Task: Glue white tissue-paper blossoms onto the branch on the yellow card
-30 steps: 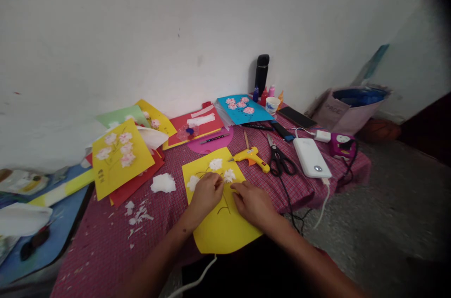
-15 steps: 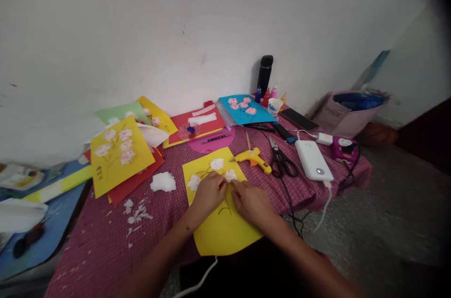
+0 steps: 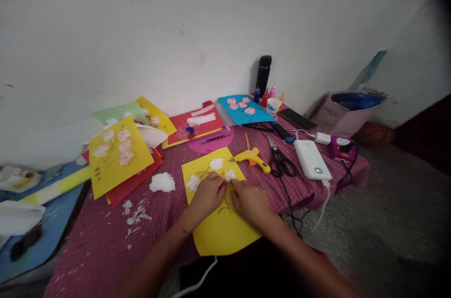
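Observation:
A yellow sheet of card (image 3: 214, 237) lies before me with dark branch lines drawn on it and white crumpled-paper flowers. One such paper flower (image 3: 230, 175) sits between my two hands, its petals bunched up. My left hand (image 3: 210, 193) has its fingers bent and closed at the flower's left edge. From the right, my right hand (image 3: 251, 199) pinches at the same flower with thumb and forefinger. Two more white flowers, an upper one (image 3: 216, 164) and a left one (image 3: 193, 182), are on the card, clear of my fingers.
Right of the card lie a yellow hot glue gun (image 3: 252, 159), black scissors (image 3: 281, 160) and a white power bank (image 3: 312, 159) with cables. Torn paper scraps (image 3: 139, 215) and a tissue piece (image 3: 162, 182) are at left, near a finished yellow flower card (image 3: 118, 159).
Both hands stay at the same paper flower, with barely any finger movement. The whole view has shifted slightly.

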`<state>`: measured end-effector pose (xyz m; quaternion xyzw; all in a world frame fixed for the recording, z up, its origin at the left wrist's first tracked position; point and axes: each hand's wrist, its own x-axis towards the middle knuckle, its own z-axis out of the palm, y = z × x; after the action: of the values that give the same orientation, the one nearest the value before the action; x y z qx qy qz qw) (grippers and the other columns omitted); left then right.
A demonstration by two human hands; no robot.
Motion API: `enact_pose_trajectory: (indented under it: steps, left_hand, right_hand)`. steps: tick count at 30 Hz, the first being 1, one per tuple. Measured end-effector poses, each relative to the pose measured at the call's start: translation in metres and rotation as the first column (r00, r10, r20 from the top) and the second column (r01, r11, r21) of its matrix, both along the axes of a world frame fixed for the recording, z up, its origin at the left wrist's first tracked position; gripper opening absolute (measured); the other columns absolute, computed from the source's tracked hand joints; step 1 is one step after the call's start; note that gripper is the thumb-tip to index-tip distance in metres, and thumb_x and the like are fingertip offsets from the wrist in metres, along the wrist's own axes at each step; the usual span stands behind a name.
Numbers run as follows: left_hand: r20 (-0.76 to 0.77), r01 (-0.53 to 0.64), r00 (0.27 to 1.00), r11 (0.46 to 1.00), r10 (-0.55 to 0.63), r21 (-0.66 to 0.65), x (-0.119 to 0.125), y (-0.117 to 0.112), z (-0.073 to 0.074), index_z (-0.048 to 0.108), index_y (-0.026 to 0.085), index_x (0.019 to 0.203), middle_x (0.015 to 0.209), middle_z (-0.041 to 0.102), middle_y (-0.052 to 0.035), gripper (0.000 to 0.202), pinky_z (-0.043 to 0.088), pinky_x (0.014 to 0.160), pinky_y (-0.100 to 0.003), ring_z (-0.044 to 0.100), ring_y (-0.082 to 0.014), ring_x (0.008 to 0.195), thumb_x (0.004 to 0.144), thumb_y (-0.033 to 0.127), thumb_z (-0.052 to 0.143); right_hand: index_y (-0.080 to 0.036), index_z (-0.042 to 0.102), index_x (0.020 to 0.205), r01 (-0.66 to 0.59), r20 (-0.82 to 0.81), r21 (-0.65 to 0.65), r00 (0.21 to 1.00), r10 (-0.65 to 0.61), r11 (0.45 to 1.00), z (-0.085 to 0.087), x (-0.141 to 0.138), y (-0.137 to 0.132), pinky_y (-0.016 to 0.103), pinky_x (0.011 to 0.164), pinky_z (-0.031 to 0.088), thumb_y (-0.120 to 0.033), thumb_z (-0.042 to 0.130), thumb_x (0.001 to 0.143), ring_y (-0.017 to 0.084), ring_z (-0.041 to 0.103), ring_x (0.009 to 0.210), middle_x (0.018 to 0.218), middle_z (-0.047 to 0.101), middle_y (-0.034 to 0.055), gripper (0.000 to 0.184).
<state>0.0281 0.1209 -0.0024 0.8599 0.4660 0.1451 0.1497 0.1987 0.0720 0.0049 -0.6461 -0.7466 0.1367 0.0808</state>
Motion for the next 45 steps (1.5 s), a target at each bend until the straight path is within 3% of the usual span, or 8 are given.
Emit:
enact_pose_trajectory:
  steps: [6, 14, 20, 24, 31, 45]
  left_hand:
    - [0.077, -0.003, 0.997, 1.0, 0.002, 0.009, -0.005, -0.003, 0.001, 0.065, 0.019, 0.086, 0.087, 0.063, -0.0061, 0.017, 0.047, 0.082, -0.034, 0.059, -0.0211, 0.088, 0.089, 0.012, 0.049]
    - [0.174, -0.089, 0.981, 0.996, 0.088, -0.002, -0.004, -0.002, -0.002, 0.063, 0.019, 0.104, 0.1, 0.067, -0.0074, 0.02, 0.048, 0.087, -0.035, 0.062, -0.0215, 0.094, 0.087, 0.012, 0.053]
    - [0.075, -0.118, 0.99, 0.993, 0.118, 0.005, 0.002, 0.006, -0.004, 0.063, 0.018, 0.088, 0.088, 0.065, -0.0061, 0.008, 0.047, 0.078, -0.034, 0.06, -0.0214, 0.083, 0.088, 0.016, 0.055]
    - [0.036, -0.074, 0.997, 0.997, 0.073, 0.031, 0.003, 0.006, -0.002, 0.062, 0.018, 0.079, 0.083, 0.063, -0.0056, 0.015, 0.045, 0.076, -0.033, 0.059, -0.0208, 0.082, 0.091, 0.017, 0.052]
    - [0.008, -0.071, 0.997, 0.997, 0.071, 0.036, 0.004, 0.002, -0.001, 0.061, 0.018, 0.079, 0.085, 0.061, -0.0055, 0.01, 0.045, 0.079, -0.032, 0.058, -0.0207, 0.084, 0.089, 0.021, 0.058]
    - [-0.07, -0.095, 0.993, 0.995, 0.097, 0.029, 0.009, 0.004, 0.001, 0.063, 0.016, 0.078, 0.085, 0.064, -0.0064, 0.018, 0.045, 0.077, -0.032, 0.059, -0.0202, 0.084, 0.093, 0.019, 0.054]
  right_hand:
    - [-0.021, 0.058, 0.133, 0.012, -0.009, -0.002, 1.0, -0.012, 1.0, 0.0, 0.0, 0.0, 0.032, 0.064, 0.049, -0.033, 0.049, 0.096, 0.026, 0.072, 0.079, 0.108, 0.072, 0.0143, 0.041]
    - [-0.022, 0.063, 0.128, 0.007, -0.073, 0.073, 0.997, -0.002, 0.997, -0.009, 0.004, -0.006, 0.029, 0.064, 0.046, -0.03, 0.049, 0.095, 0.023, 0.07, 0.08, 0.1, 0.073, 0.0087, 0.036]
    - [-0.022, 0.068, 0.117, -0.001, -0.116, 0.114, 0.993, 0.015, 0.993, -0.012, 0.005, -0.008, 0.028, 0.063, 0.044, -0.03, 0.047, 0.096, 0.021, 0.069, 0.079, 0.098, 0.072, 0.007, 0.03]
    - [-0.022, 0.069, 0.111, -0.001, -0.123, 0.126, 0.992, 0.016, 0.992, -0.013, 0.006, -0.008, 0.027, 0.062, 0.041, -0.029, 0.048, 0.096, 0.02, 0.068, 0.078, 0.094, 0.072, 0.0065, 0.026]
    - [-0.022, 0.068, 0.097, 0.0, -0.122, 0.131, 0.992, 0.016, 0.991, -0.013, 0.005, -0.009, 0.026, 0.059, 0.036, -0.029, 0.048, 0.097, 0.017, 0.065, 0.073, 0.09, 0.071, 0.0044, 0.021]
    - [-0.022, 0.069, 0.098, 0.004, -0.132, 0.148, 0.991, 0.016, 0.989, -0.015, 0.005, -0.009, 0.026, 0.06, 0.037, -0.03, 0.047, 0.098, 0.017, 0.065, 0.073, 0.089, 0.07, 0.0049, 0.024]
